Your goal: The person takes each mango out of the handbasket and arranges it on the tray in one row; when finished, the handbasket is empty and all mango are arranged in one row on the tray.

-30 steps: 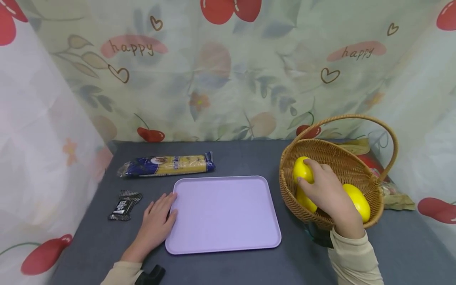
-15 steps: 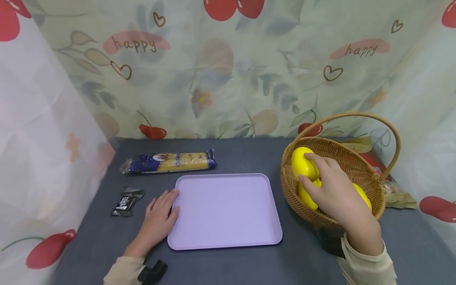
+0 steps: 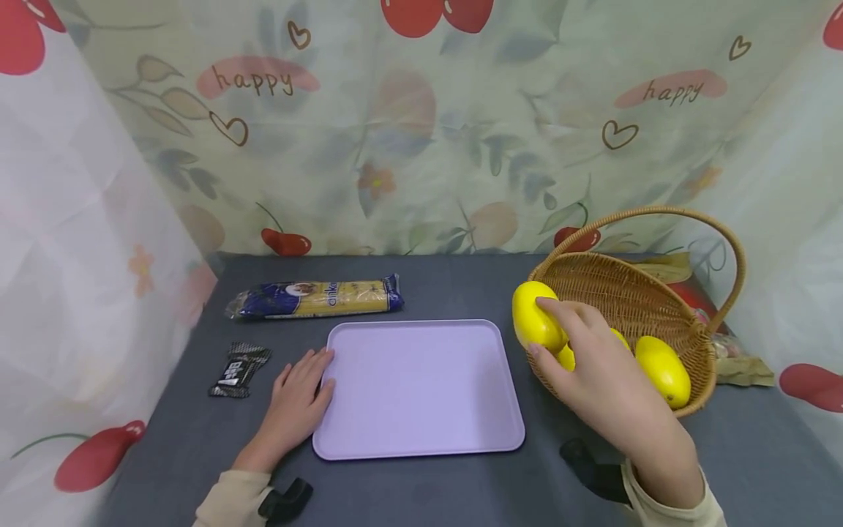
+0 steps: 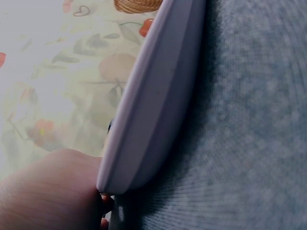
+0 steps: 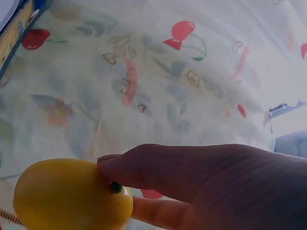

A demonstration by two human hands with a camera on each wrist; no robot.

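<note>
Behind our grey worktop [image 3: 421, 498] hangs a printed cloth [image 3: 421, 161]. With the right hand [image 3: 602, 373] we grip a yellow fruit [image 3: 532, 320] at the left rim of the wicker basket [image 3: 606, 284] — other yellow fruits [image 3: 661, 372] lie inside. Our left hand [image 3: 296, 395] rests, quite extended, on the left edge of the lilac tray [image 3: 421, 388].

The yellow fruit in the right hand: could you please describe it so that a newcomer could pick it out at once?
In the head view, find the wicker basket at the right of the dark table. At the basket's left side, the right hand grips a smooth, rounded yellow fruit. Unlike the other yellow fruits, which lie in the basket, it alone is held.
</note>
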